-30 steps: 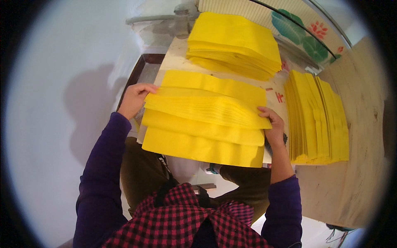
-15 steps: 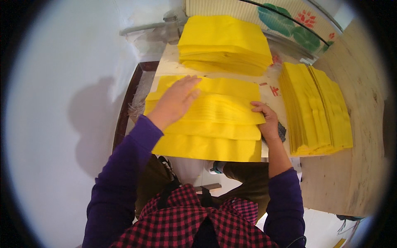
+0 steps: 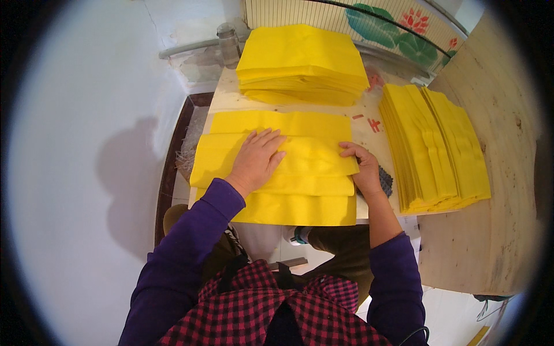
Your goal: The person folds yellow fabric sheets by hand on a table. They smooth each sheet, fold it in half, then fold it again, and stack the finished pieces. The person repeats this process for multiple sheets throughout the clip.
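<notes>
Several yellow fabric sheets point(image 3: 311, 153) lie overlapped in steps on the wooden table in front of me. They look soft and felt-like. My left hand point(image 3: 258, 160) rests palm down on the upper sheet, left of its middle, with its fingers stretched out. At the right edge of that sheet, my right hand point(image 3: 365, 168) has thumb and fingers closed on the border. Part of the right fingers is hidden by the hand itself.
A thick yellow stack point(image 3: 300, 52) stands at the back of the table point(image 3: 228, 95). Two upright-folded yellow bundles point(image 3: 433, 150) sit at the right. A glass jar point(image 3: 228, 46) is at the back left. Dark grey textured material point(image 3: 385, 181) lies beside my right hand.
My left hand has moved nearer to me and slightly right, across the sheets. The upper sheet's creases have smoothed out. My right hand stays at the right edge.
</notes>
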A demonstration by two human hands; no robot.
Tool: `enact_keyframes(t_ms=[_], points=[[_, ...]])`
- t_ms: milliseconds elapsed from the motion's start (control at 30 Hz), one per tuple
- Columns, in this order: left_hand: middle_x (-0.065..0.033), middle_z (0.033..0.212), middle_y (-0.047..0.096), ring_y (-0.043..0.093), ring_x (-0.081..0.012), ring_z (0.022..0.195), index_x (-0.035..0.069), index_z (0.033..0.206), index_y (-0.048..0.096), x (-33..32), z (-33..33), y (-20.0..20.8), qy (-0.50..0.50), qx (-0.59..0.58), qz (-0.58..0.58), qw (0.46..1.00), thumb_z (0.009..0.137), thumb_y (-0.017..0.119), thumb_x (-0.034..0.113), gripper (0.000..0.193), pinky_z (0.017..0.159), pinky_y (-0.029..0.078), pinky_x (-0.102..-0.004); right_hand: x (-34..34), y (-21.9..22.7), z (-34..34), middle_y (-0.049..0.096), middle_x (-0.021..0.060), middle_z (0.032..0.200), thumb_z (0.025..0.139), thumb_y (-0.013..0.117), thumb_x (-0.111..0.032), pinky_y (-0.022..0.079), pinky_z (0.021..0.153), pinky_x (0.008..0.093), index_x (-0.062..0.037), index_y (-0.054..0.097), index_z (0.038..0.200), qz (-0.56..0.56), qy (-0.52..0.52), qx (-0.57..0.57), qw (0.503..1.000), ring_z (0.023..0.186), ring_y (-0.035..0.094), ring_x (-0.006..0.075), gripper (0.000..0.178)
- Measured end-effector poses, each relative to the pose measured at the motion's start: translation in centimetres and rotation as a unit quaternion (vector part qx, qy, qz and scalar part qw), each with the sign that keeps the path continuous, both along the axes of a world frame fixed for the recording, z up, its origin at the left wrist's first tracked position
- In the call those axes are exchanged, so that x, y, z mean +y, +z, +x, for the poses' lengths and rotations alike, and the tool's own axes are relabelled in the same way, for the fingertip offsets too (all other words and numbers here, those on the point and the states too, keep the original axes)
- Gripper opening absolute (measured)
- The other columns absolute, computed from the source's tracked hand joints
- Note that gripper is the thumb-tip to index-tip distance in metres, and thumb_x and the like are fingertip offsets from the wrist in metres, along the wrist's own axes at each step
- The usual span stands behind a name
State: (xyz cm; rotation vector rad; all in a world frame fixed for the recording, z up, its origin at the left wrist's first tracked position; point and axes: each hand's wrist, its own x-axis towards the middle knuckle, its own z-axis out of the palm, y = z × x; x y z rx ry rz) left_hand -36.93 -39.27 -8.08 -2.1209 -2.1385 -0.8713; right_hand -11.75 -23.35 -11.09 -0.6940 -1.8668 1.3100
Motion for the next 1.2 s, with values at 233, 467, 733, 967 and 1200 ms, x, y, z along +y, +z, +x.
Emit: enact_keyframes(t_ms=[233,467,733,967,1200], points=[[-0.0121,0.138,0.053,0.044,-0.0304,0.132,0.007,0.129,0.055,-0.1,0.2,-0.7,0.011,0.024,-0.004,1.000,0.098,0.049,0.026,0.037,0.112,0.029,-0.0463,-0.1,0.2,0.1,0.065,0.0103,0.118,0.083,0.067,0.005,0.045,0.095,0.0284,-0.0019,0.064,0.089,-0.001,-0.019,-0.026,0.999,0.107,0.060,0.0185,0.009],[-0.0158,0.140,0.050,0.042,-0.0328,0.133,0.003,0.132,0.053,-0.1,-0.3,-0.8,0.010,-0.064,-0.008,0.998,0.098,0.048,0.023,0.039,0.114,0.028,-0.0441,-0.1,0.9,0.0,0.066,0.0083,0.116,0.086,0.061,0.005,0.046,0.093,0.0276,-0.0015,0.065,0.090,-0.069,-0.029,-0.011,0.997,0.104,0.061,0.0168,0.009],[-0.0182,0.142,0.048,0.038,-0.0349,0.136,0.001,0.135,0.049,-0.5,-0.9,-0.9,-0.012,-0.058,-0.015,0.998,0.099,0.047,0.020,0.041,0.116,0.026,-0.0428,1.4,3.5,0.0,0.068,0.0027,0.105,0.091,0.048,0.004,0.047,0.086,0.0243,-0.0023,0.067,0.101,-0.181,-0.020,-0.023,0.983,0.095,0.061,0.0116,0.023],[-0.0166,0.142,0.048,0.038,-0.0331,0.136,0.001,0.134,0.050,-0.7,-0.6,-1.2,0.005,-0.047,-0.005,0.999,0.098,0.047,0.019,0.041,0.117,0.024,-0.0428,1.8,3.5,-2.2,0.067,0.0069,0.101,0.090,0.061,0.000,0.049,0.083,0.0241,0.0000,0.062,0.110,-0.163,-0.069,-0.022,0.984,0.094,0.062,0.0131,0.020],[-0.0160,0.142,0.048,0.039,-0.0312,0.136,0.002,0.133,0.050,-0.8,-0.4,-1.5,0.012,-0.038,-0.003,0.999,0.098,0.046,0.019,0.040,0.116,0.025,-0.0426,2.2,2.6,-2.6,0.066,0.0110,0.106,0.087,0.065,0.003,0.049,0.086,0.0252,0.0031,0.059,0.116,-0.159,-0.106,-0.047,0.980,0.097,0.062,0.0169,0.029]])
